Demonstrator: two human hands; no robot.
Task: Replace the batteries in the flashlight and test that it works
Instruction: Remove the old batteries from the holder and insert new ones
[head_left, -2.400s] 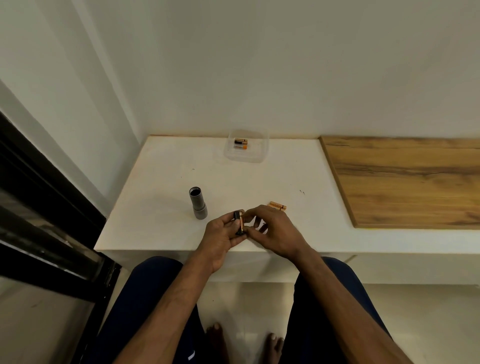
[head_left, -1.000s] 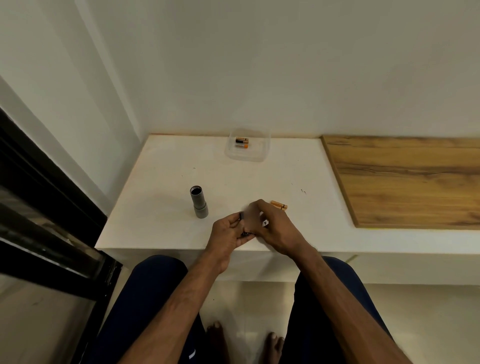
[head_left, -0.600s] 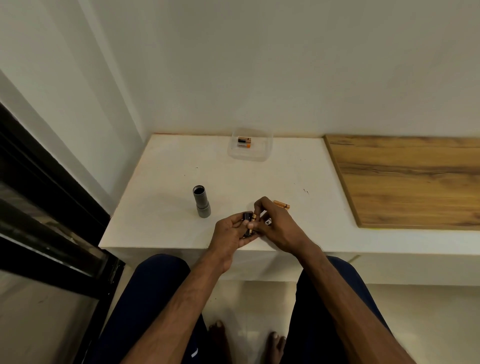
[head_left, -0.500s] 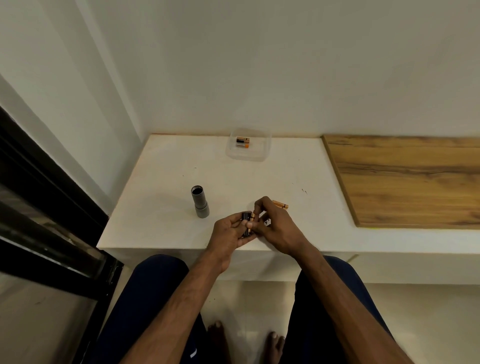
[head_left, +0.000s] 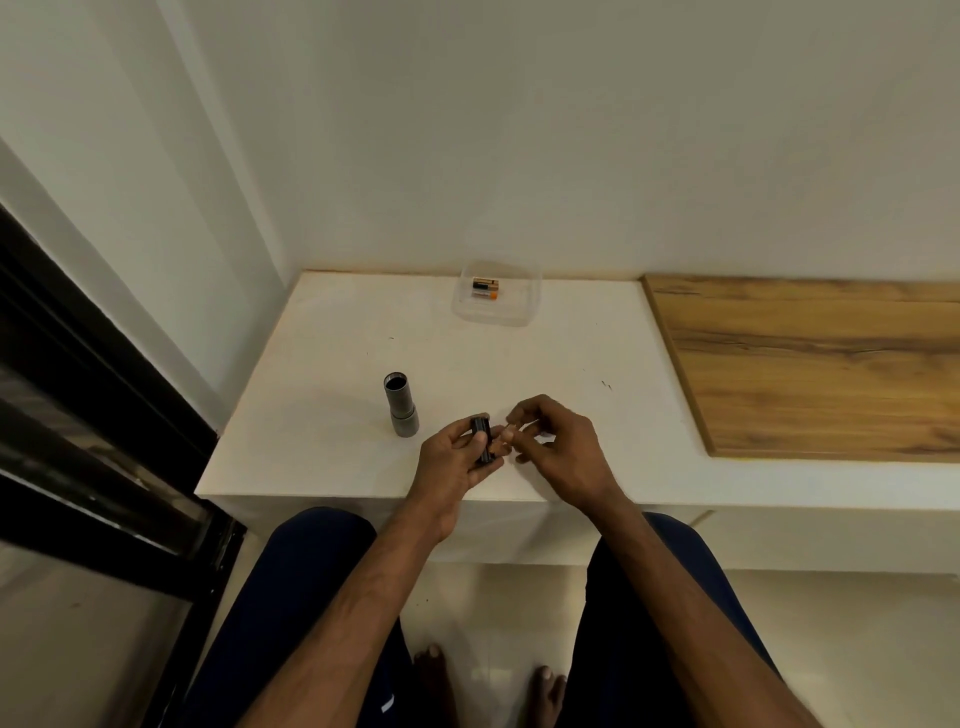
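Note:
The grey flashlight body (head_left: 400, 406) stands upright on the white table (head_left: 322, 395) with its open end up, left of my hands. My left hand (head_left: 454, 460) grips the black battery holder (head_left: 482, 439) near the table's front edge. My right hand (head_left: 563, 449) is just right of it, fingertips pinched on a small copper-coloured battery (head_left: 505, 431) that is mostly hidden by the fingers. The two hands almost touch at the holder. A clear plastic box (head_left: 519, 312) at the back of the table holds two batteries (head_left: 485, 289).
A wooden board (head_left: 810, 364) covers the surface to the right. A black frame (head_left: 104, 415) runs along the left side. My knees and bare feet are below the table's front edge.
My right hand has drawn back a little to the right of the holder. The loose battery that lay behind my right hand is no longer in sight. The flashlight body has not moved.

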